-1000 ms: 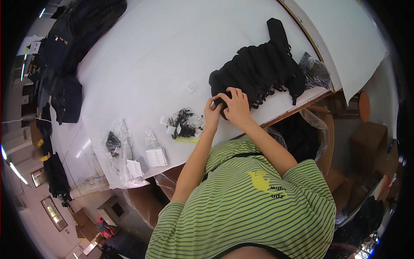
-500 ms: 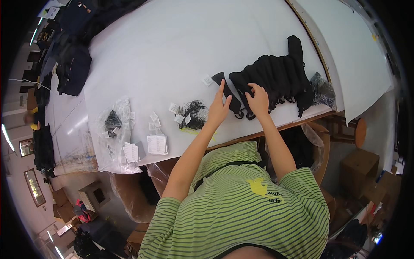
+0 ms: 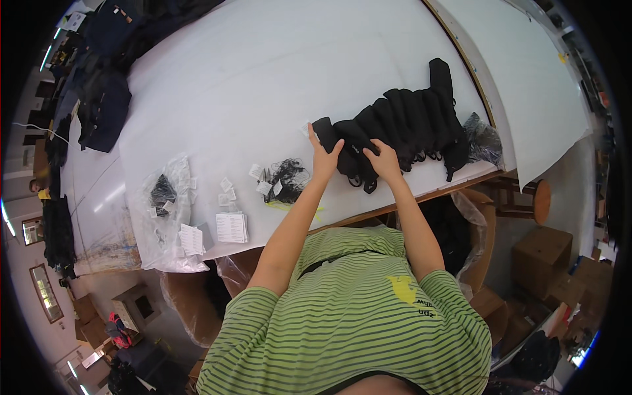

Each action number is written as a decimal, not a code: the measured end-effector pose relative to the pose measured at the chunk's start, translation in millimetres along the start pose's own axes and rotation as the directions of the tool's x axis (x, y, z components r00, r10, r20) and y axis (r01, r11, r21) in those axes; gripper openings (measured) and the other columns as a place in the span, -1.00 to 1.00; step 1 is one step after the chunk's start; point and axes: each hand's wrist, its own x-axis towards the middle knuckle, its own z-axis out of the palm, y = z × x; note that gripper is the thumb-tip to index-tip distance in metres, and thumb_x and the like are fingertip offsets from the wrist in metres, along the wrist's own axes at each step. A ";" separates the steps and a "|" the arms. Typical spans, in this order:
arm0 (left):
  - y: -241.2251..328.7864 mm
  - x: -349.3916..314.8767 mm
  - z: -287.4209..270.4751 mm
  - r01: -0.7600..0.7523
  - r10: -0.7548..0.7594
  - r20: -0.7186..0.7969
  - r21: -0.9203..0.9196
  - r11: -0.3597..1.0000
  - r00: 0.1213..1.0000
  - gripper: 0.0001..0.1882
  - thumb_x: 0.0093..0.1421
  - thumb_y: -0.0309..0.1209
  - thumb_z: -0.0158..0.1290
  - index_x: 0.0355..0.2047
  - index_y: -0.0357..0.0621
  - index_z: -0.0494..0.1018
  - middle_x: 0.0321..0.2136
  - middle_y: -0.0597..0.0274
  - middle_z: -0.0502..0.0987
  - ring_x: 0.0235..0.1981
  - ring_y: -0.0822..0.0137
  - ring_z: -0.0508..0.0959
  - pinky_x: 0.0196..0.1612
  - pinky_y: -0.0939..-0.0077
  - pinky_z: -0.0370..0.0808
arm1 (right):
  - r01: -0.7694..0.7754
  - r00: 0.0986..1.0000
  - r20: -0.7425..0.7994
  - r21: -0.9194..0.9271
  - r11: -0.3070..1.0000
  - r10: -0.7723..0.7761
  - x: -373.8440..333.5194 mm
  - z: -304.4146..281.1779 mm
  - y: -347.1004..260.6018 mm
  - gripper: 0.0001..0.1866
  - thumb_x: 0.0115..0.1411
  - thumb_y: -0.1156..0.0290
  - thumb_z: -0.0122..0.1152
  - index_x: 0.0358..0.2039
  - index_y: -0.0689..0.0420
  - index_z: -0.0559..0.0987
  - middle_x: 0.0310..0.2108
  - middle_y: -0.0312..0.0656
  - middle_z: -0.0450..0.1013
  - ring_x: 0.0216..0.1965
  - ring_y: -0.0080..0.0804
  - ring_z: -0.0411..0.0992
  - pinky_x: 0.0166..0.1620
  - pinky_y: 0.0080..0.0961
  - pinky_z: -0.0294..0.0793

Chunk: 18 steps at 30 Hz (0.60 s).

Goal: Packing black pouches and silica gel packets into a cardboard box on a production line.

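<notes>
Compared with half a second ago, both hands sit lower on the black garments (image 3: 401,128): left hand (image 3: 324,160) flat, right hand (image 3: 382,160) gripping an edge.

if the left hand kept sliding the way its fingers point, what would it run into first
The left hand points up the white table, its fingers already at the near end of the black garment stack. Beyond that edge, only bare tabletop seems to lie ahead, though depth is unclear.

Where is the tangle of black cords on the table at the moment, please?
In the head view, the tangle of black cords lies near the white table's front edge, just left of the left hand, among small white tags.
</notes>
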 end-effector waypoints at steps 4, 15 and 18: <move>-11.6 3.5 2.2 0.127 -0.122 -0.130 0.027 0.992 0.984 0.05 0.05 -0.29 0.27 0.34 -0.16 -0.24 0.05 -0.19 0.33 0.00 0.13 0.45 -0.05 0.39 0.49 | -0.013 0.991 -0.130 0.107 0.994 0.027 12.6 -1.8 22.2 -0.60 0.14 0.34 0.22 -0.05 0.30 0.50 -0.19 0.05 0.53 -0.15 -0.17 0.52 -0.10 -0.37 0.46; 71.0 -23.2 -33.1 0.232 -0.235 -0.073 0.594 0.771 0.969 -0.37 0.13 -0.24 0.05 0.17 -0.23 0.17 -0.11 -0.22 0.50 -0.10 -0.12 0.53 -0.04 0.21 0.43 | -0.555 0.831 0.454 0.659 0.507 0.321 1.2 67.1 8.6 -0.50 0.25 0.48 -0.03 0.22 0.16 0.26 0.02 -0.10 0.41 -0.03 -0.27 0.43 0.06 -0.40 0.35; 56.4 -26.3 -32.8 0.146 -0.196 0.046 0.512 0.846 0.980 -0.34 0.19 -0.16 0.03 0.22 -0.19 0.13 0.01 -0.24 0.43 -0.08 -0.16 0.52 -0.02 0.20 0.43 | -0.372 0.921 0.266 0.383 0.846 0.284 -11.1 93.2 23.9 -0.52 0.24 0.54 -0.13 0.21 0.19 0.28 0.09 0.05 0.36 0.08 -0.15 0.36 0.15 -0.38 0.27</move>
